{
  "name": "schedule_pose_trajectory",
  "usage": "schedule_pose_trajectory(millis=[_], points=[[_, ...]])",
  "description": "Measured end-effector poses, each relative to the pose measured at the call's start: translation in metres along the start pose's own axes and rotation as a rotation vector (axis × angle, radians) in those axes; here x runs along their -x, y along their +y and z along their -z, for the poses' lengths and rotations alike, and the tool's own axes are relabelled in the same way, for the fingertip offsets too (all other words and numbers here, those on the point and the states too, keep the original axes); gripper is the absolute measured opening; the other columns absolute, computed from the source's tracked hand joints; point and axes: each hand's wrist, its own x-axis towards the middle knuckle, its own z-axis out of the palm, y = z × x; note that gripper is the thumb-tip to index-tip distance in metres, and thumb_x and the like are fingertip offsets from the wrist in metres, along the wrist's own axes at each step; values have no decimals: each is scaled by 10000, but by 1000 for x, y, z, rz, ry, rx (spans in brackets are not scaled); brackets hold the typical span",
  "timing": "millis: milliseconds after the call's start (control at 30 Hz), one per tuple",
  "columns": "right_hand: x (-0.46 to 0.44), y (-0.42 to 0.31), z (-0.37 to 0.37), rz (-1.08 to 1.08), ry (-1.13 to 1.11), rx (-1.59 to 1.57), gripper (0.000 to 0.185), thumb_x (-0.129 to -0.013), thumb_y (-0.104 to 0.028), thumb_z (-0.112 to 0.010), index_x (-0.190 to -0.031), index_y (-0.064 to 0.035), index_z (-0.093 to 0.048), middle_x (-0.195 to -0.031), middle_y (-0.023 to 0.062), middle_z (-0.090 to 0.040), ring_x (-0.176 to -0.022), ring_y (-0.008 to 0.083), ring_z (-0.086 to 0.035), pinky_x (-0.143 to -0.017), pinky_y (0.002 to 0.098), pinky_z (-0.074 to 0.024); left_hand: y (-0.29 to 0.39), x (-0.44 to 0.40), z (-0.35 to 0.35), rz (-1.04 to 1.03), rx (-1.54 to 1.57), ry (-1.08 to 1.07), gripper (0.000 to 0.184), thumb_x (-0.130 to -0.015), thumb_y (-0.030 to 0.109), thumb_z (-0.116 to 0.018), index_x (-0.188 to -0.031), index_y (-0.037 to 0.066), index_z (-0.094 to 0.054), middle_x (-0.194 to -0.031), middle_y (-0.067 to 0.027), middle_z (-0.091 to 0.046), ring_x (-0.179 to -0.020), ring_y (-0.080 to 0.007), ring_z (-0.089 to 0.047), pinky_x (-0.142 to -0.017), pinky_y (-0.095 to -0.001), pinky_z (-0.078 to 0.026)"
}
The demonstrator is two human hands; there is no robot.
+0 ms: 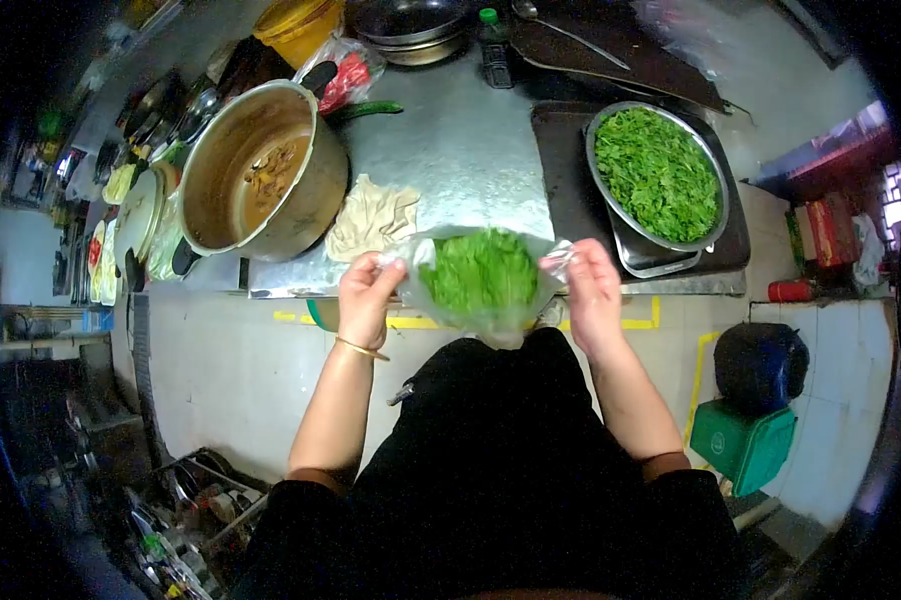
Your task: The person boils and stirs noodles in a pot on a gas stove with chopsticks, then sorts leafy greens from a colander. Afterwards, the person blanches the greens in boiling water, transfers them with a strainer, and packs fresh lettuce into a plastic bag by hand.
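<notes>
A clear plastic bag (505, 325) hangs between my hands at the table's front edge, with chopped green leaves (480, 270) inside it. My left hand (367, 290) pinches the bag's left edge, and my right hand (592, 290) pinches its right edge. The mouth of the bag is spread apart. A crumpled beige cloth (372, 220) lies on the metal table just beyond my left hand. To the right, past my right hand, a steel bowl (722, 215) heaped with chopped greens (658, 172) rests on a dark board.
A large pot (332, 165) with brown residue stands at the table's left. Behind it are a green cucumber-like vegetable (370, 108), stacked pans (410, 50) and a green-capped bottle (493, 50). The dark board (565, 150) lies right. A green bin (740, 445) stands on the floor.
</notes>
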Motion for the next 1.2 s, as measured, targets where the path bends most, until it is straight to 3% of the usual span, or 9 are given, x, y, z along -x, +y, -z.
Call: schedule_pose_trajectory(millis=[67,200,333,500,667,767,900,967,1200], points=[[6,-3,-1,-119,-12,-203,85,-911,-146,-505,-928,-65,-486,-865,73,-611,-843,168,-583,-843,302,-424,-8,0,-4,81,96,-99,85,-823,58,-633,-885,44,-578,-780,0,-594,-665,-84,-534,-613,-226,-433],[40,-35,7,145,-7,-131,74,-910,-128,-488,-935,-61,-470,-829,77,-613,-800,204,-622,-762,326,-470,8,27,-17,21,153,-85,100,-831,95,-632,-906,54,-580,-787,17,-585,-638,-71,-509,-581,-220,-417],[41,-20,48,-248,151,-516,82,-845,-103,-545,-887,-79,-479,-697,31,-526,-656,165,-538,-632,284,-454,2,30,-11,212,170,35,106,-828,55,-634,-915,56,-575,-775,24,-569,-650,-61,-488,-591,-195,-381],[85,-51,32,86,194,-149,155,-811,-63,-595,-926,-71,-491,-761,8,-526,-678,122,-525,-628,249,-435,15,44,-21,38,289,-114,212,-808,1,-619,-1013,39,-583,-853,2,-594,-684,-68,-505,-637,-203,-422],[102,-11,83,-578,32,155,89,-837,-146,-602,-790,-71,-591,-655,-12,-555,-569,80,-504,-535,221,-402,25,66,-43,53,72,-293,329,-760,-39,-599,-1082,24,-578,-949,-32,-606,-837,-136,-567,-729,-272,-470],[111,-32,98,-441,-119,171,170,-854,-215,-543,-763,-80,-591,-702,3,-575,-663,110,-534,-635,270,-436,13,89,-62,-31,-183,-261,222,-773,16,-582,-989,-9,-629,-788,-2,-580,-670,-79,-500,-603,-222,-423],[121,-58,136,-294,18,-32,158,-887,-161,-488,-825,-41,-571,-647,6,-523,-632,101,-510,-614,246,-416,-8,117,-116,179,76,-190,334,-827,36,-542,-1158,-1,-538,-710,-28,-565,-504,-75,-427,-465,-203,-370],[140,-94,158,-238,142,-391,162,-891,-181,-506,-902,-32,-570,-622,-11,-473,-584,93,-461,-599,254,-415,-11,127,-155,209,-10,-314,328,-851,74,-534,-1176,33,-542,-687,-46,-583,-507,-78,-462,-474,-208,-376],[205,-118,353,-156,443,-507,220,-904,-203,-510,-1062,-75,-594,-628,-59,-437,-540,57,-385,-501,222,-324,-138,117,-306,269,-543,-792,104,-881,71,-501,-928,0,-562,-685,-68,-594,-626,-148,-572,-626,-270,-471]])
